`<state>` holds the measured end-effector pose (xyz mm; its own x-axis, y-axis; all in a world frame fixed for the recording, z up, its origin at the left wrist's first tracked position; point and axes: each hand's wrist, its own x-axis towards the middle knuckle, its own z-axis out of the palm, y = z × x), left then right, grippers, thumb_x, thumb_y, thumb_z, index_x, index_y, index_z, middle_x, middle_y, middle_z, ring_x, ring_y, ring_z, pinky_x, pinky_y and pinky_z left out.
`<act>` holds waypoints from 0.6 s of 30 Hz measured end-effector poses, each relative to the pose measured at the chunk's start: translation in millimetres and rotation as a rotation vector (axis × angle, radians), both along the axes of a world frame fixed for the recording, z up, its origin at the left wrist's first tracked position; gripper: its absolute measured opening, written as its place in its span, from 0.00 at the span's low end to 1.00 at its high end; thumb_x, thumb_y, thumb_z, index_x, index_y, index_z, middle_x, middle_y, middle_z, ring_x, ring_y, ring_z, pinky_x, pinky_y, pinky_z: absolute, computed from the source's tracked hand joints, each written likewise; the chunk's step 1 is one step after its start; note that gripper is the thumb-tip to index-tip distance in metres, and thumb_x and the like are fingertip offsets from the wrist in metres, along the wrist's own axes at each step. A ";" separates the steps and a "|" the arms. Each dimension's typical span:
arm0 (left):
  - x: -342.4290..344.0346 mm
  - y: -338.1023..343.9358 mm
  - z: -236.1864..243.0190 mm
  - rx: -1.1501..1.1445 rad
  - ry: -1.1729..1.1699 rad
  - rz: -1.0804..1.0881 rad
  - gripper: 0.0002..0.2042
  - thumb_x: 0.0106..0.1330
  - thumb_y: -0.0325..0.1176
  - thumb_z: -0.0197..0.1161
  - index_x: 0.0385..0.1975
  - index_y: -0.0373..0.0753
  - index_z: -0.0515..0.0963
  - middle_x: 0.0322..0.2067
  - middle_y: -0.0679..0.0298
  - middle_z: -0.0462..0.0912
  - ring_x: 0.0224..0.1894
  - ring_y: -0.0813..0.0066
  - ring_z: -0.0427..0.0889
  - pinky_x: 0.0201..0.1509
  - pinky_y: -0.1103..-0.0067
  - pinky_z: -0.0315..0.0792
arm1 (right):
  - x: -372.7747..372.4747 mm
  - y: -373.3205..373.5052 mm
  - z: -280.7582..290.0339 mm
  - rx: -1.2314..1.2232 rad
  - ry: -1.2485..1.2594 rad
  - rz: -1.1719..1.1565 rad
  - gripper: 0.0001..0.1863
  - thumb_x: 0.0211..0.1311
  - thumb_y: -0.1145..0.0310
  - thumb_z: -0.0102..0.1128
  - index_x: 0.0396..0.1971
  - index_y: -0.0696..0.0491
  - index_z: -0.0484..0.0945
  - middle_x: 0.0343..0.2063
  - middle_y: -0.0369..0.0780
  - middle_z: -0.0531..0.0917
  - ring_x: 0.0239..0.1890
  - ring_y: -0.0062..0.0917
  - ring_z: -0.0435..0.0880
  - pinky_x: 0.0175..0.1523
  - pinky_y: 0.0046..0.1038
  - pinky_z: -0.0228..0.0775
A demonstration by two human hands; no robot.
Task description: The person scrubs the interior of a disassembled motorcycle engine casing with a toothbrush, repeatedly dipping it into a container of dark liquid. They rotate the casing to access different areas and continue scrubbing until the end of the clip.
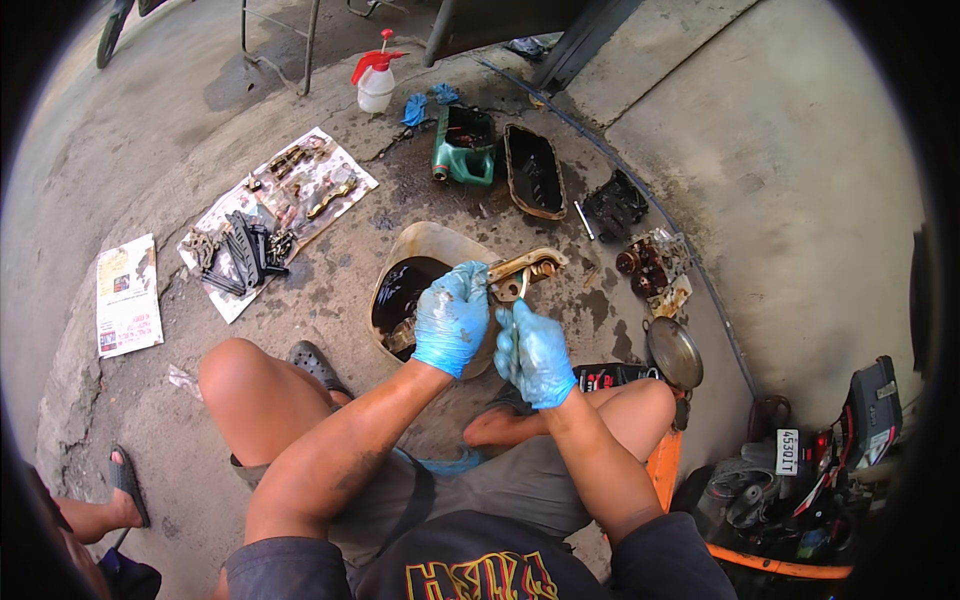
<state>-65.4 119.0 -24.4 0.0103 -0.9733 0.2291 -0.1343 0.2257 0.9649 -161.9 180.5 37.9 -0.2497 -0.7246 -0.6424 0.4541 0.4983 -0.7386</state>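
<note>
Both my hands wear blue gloves stained with grime. My left hand [452, 318] is closed on one end of a brownish metal engine part [518, 264], holding it up over the right side of a cut-open plastic container [428, 236]. Dark liquid and some metal pieces lie in that container. Just below the part, my right hand [537, 352] has its fingers closed around a thin whitish stick-like tool [525, 284]. The tool's upper end meets the engine part; its tip is too small to make out.
Greasy parts and bolts lie on paper [335, 170] at the left. Beyond are a red-and-white spray bottle [376, 88], a green cut jug [464, 160] and a black oil pan [535, 172]. A metal bowl [674, 353] and a motorcycle [800, 470] stand right; another person's foot [125, 490] shows left.
</note>
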 end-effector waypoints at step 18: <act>0.4 2.5 -17.4 -0.063 -0.065 0.004 0.08 0.67 0.30 0.55 0.36 0.36 0.80 0.32 0.48 0.82 0.35 0.48 0.82 0.38 0.64 0.75 | 6.6 -10.3 -15.0 -0.175 -0.349 -0.171 0.11 0.71 0.64 0.46 0.28 0.46 0.72 0.10 0.26 0.62 0.08 0.13 0.58 0.12 0.18 0.54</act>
<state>-65.0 121.5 -41.8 -0.0027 -0.9569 0.2904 -0.1972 0.2852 0.9380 -155.3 170.2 22.9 -0.1651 -0.7973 -0.5805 0.7568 0.2751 -0.5930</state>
